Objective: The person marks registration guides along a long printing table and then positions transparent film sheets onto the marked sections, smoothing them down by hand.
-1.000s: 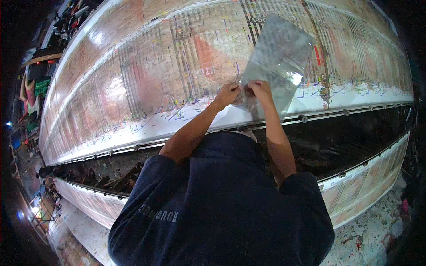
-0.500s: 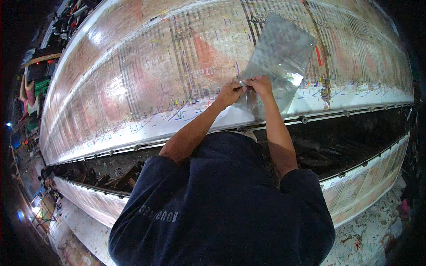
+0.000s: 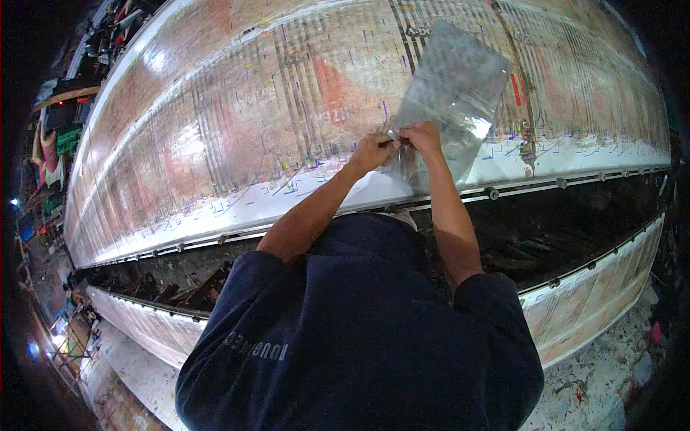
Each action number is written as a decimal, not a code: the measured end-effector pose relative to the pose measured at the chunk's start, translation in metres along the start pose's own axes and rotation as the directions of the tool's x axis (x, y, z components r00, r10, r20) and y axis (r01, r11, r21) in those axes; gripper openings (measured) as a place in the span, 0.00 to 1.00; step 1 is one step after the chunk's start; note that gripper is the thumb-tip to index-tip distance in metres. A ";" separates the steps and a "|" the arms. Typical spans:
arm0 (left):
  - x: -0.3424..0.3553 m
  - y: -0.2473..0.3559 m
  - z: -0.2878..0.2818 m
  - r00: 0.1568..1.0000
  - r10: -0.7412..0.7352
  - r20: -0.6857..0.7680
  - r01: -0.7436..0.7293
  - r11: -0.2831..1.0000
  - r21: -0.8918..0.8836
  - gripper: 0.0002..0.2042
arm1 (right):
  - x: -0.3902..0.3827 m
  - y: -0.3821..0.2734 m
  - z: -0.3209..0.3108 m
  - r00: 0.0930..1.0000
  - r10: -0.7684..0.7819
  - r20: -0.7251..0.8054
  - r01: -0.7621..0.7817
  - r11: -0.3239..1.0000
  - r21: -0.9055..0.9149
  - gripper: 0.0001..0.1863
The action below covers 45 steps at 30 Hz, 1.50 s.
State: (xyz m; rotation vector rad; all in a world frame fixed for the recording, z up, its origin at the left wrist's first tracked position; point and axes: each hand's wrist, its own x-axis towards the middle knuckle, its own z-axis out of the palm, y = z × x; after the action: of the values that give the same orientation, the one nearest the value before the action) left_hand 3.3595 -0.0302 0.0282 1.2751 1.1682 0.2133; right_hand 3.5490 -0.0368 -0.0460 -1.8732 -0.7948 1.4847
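My two hands meet over the worktop, thumbs and fingertips pinched close together. A small whitish bit (image 3: 393, 134) shows between them, too small to name. In my left hand (image 3: 369, 152), the fingers are closed, and a short dark thing sticks out at the fingertips. My right hand (image 3: 422, 136) is closed too, over the left edge of a clear plastic sheet (image 3: 460, 75). What its fingers pinch is hidden. The sheet lies slanted on the worktop and reflects light. Under it spreads a long, stained worktop (image 3: 237, 129) with dark stripes and many coloured marks.
A rail with round knobs (image 3: 491, 193) runs along the worktop's near edge. Below it lies a dark trough (image 3: 546, 223) with debris, then a second marked surface (image 3: 604, 287). Clutter and a green crate (image 3: 68, 141) stand far left. The floor (image 3: 596, 388) is spattered.
My left fingers have shifted slightly, and the short dark thing at their tips shows more plainly. The plastic sheet and my right hand stay almost in place.
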 end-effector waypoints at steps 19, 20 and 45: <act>0.008 -0.014 -0.004 0.977 0.199 -0.073 -0.184 0.966 0.180 0.15 | -0.030 -0.059 0.023 0.975 -0.126 -0.182 -0.002 0.817 -0.577 0.10; 0.013 -0.007 -0.003 0.977 0.205 -0.056 -0.192 0.965 0.180 0.15 | -0.021 -0.045 0.018 0.972 -0.121 -0.200 -0.016 0.819 -0.574 0.10; 0.042 0.007 -0.003 0.978 0.164 -0.127 -0.116 0.940 0.321 0.18 | -0.037 -0.023 -0.008 0.993 -0.090 0.079 0.096 0.992 -0.085 0.13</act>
State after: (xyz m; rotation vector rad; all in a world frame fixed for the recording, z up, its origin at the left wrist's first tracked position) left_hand 3.3799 0.0029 0.0116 1.6483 1.2770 0.2408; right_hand 3.5480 -0.0515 -0.0041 -1.8274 -0.9848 1.4903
